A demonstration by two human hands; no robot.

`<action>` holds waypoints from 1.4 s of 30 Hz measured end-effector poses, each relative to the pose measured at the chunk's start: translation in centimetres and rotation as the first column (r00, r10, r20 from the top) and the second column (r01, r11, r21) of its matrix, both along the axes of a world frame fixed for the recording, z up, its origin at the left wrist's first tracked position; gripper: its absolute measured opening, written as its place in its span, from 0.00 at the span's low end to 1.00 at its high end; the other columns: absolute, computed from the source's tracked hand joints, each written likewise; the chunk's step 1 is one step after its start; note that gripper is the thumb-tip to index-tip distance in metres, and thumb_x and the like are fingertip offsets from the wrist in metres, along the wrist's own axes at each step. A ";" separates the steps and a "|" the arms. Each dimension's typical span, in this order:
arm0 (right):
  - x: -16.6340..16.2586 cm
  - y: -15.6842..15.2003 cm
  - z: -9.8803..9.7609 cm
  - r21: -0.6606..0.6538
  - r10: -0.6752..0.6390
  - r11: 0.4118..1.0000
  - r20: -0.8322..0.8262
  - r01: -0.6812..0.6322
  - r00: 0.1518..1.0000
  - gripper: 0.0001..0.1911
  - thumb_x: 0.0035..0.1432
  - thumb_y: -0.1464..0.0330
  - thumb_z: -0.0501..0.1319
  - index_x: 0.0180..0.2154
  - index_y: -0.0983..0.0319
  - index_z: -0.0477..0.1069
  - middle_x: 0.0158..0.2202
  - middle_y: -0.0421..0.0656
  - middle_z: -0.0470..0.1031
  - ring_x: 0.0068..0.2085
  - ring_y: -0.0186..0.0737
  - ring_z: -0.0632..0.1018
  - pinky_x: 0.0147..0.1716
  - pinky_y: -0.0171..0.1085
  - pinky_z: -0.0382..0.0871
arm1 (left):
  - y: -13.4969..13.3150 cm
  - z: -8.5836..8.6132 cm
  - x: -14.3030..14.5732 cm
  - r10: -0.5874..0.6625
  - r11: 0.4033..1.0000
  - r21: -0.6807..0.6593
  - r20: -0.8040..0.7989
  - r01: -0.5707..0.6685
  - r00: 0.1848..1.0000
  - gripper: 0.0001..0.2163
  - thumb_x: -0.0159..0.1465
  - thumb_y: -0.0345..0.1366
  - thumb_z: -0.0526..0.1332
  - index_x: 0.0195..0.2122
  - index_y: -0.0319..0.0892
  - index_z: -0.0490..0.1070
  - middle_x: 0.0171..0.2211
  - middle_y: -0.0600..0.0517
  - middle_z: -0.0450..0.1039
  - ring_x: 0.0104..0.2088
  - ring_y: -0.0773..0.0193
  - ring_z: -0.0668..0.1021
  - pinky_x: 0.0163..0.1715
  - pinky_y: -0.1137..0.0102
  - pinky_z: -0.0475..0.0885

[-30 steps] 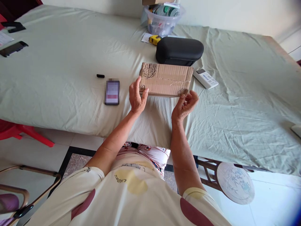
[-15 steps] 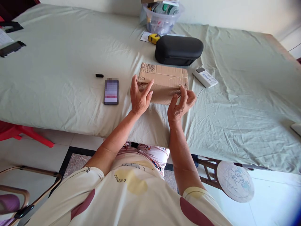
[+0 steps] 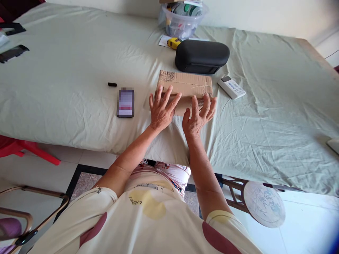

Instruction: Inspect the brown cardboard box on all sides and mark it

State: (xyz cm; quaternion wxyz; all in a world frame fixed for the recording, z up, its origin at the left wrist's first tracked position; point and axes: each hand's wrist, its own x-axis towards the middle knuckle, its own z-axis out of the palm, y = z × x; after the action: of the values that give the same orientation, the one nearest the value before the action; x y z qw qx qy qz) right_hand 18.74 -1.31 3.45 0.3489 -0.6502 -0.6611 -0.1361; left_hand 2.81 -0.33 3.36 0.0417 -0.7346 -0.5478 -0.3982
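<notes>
A brown cardboard box [image 3: 186, 80] with black scribbles on it lies on the cloth-covered table in front of me. My left hand [image 3: 163, 109] rests over the box's near left part, fingers spread and pointing away from me. Over the near right part is my right hand [image 3: 198, 116], also with fingers apart, the fingertips at the near edge of the top. Neither hand is wrapped round the box. The hands hide much of its near side.
Behind the box are a black case [image 3: 202, 56], a yellow tape measure [image 3: 174, 43] and a clear plastic tub [image 3: 182, 23]. A white-grey device [image 3: 231, 87] lies to the right. On the left are a phone [image 3: 125, 103] and a small black cap-like piece [image 3: 112, 84].
My hands have gone from gripping the box's sides and corner to lying over its near part with the fingers spread. Both have shifted inward. The box stays nearly in place.
</notes>
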 end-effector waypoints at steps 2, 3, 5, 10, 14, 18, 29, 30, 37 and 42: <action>-0.5 -0.3 0.4 -0.027 -0.011 1.000 0.004 0.011 1.000 0.31 0.68 0.64 0.51 0.69 0.51 0.68 0.75 0.49 0.60 0.80 0.61 0.50 0.71 0.68 0.51 | 0.0 -0.2 0.4 -0.024 1.000 -0.011 -0.008 0.024 1.000 0.23 0.77 0.43 0.49 0.72 0.60 0.65 0.78 0.58 0.57 0.81 0.56 0.32 0.78 0.39 0.28; -0.8 -0.5 0.6 -0.041 -0.018 0.999 0.000 0.018 1.000 0.31 0.67 0.64 0.51 0.69 0.50 0.68 0.75 0.48 0.60 0.80 0.62 0.50 0.71 0.69 0.51 | 0.0 -0.3 0.6 -0.037 0.999 -0.008 -0.003 0.037 0.999 0.22 0.78 0.45 0.49 0.71 0.61 0.66 0.77 0.59 0.57 0.81 0.58 0.31 0.78 0.41 0.27; -1.2 -1.0 1.3 -0.074 -0.031 0.997 -0.017 0.029 0.999 0.30 0.68 0.64 0.52 0.69 0.50 0.68 0.76 0.49 0.59 0.80 0.63 0.49 0.70 0.69 0.52 | 0.3 -0.7 0.7 -0.073 0.997 0.026 0.025 0.072 0.997 0.22 0.78 0.47 0.47 0.70 0.61 0.66 0.76 0.61 0.59 0.81 0.61 0.30 0.79 0.43 0.26; -1.8 -1.8 2.7 -0.162 -0.027 0.987 -0.077 0.014 0.997 0.29 0.68 0.63 0.55 0.69 0.49 0.68 0.76 0.50 0.59 0.80 0.67 0.47 0.69 0.69 0.54 | 1.2 -1.7 0.5 -0.162 0.979 0.143 0.132 0.143 0.978 0.22 0.77 0.52 0.46 0.69 0.63 0.66 0.72 0.62 0.67 0.81 0.63 0.33 0.80 0.46 0.28; -1.0 -1.2 2.1 -0.127 -0.012 0.992 -0.087 0.001 0.996 0.29 0.70 0.62 0.54 0.70 0.48 0.67 0.75 0.49 0.60 0.80 0.66 0.48 0.69 0.71 0.54 | 1.3 -1.9 0.0 -0.145 0.983 0.134 0.162 0.124 0.976 0.22 0.77 0.47 0.46 0.68 0.63 0.67 0.73 0.59 0.66 0.81 0.57 0.47 0.80 0.42 0.38; 0.4 0.0 0.9 -0.080 0.043 0.995 -0.118 -0.052 0.992 0.29 0.71 0.60 0.51 0.71 0.52 0.65 0.74 0.51 0.58 0.79 0.65 0.50 0.71 0.71 0.55 | 1.6 -1.8 -1.0 -0.090 0.990 0.122 0.212 0.065 0.973 0.23 0.76 0.46 0.45 0.67 0.55 0.69 0.73 0.49 0.65 0.78 0.52 0.59 0.78 0.44 0.50; 1.5 0.6 0.2 -0.036 0.060 0.997 -0.189 -0.068 0.980 0.33 0.71 0.65 0.46 0.75 0.54 0.56 0.73 0.54 0.59 0.78 0.61 0.57 0.71 0.69 0.58 | 2.8 -2.3 -2.7 -0.018 0.982 0.182 0.329 -0.045 0.944 0.28 0.78 0.51 0.43 0.71 0.42 0.62 0.72 0.37 0.64 0.77 0.50 0.61 0.77 0.50 0.54; 1.5 0.5 0.2 -0.036 0.056 0.997 -0.189 -0.064 0.980 0.33 0.71 0.66 0.46 0.75 0.54 0.55 0.73 0.54 0.59 0.78 0.61 0.57 0.71 0.69 0.58 | 2.8 -2.4 -2.7 -0.004 0.982 0.181 0.335 -0.060 0.942 0.28 0.78 0.51 0.43 0.71 0.42 0.61 0.72 0.37 0.64 0.76 0.50 0.62 0.77 0.50 0.55; 2.1 1.1 -0.5 -0.022 0.057 0.998 -0.191 -0.063 0.980 0.35 0.70 0.67 0.47 0.76 0.54 0.54 0.74 0.54 0.55 0.78 0.60 0.54 0.71 0.67 0.60 | 2.6 -2.1 -2.5 0.051 0.986 0.130 0.378 -0.108 0.924 0.27 0.78 0.51 0.44 0.70 0.45 0.63 0.69 0.38 0.67 0.74 0.49 0.64 0.75 0.49 0.59; 2.2 1.6 -1.4 -0.022 0.034 0.999 -0.241 -0.040 0.970 0.36 0.69 0.68 0.48 0.76 0.51 0.54 0.71 0.53 0.57 0.74 0.56 0.63 0.63 0.61 0.71 | 2.7 -2.1 -2.5 0.043 0.993 0.078 0.432 -0.085 0.901 0.26 0.77 0.50 0.47 0.71 0.47 0.64 0.67 0.39 0.68 0.72 0.47 0.66 0.73 0.48 0.61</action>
State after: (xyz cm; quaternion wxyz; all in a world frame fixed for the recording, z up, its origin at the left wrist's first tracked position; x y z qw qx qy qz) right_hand 20.95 0.24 2.01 0.4203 -0.6540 -0.6276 -0.0407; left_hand 0.28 2.36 1.25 -0.0321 -0.6079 -0.5477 -0.5740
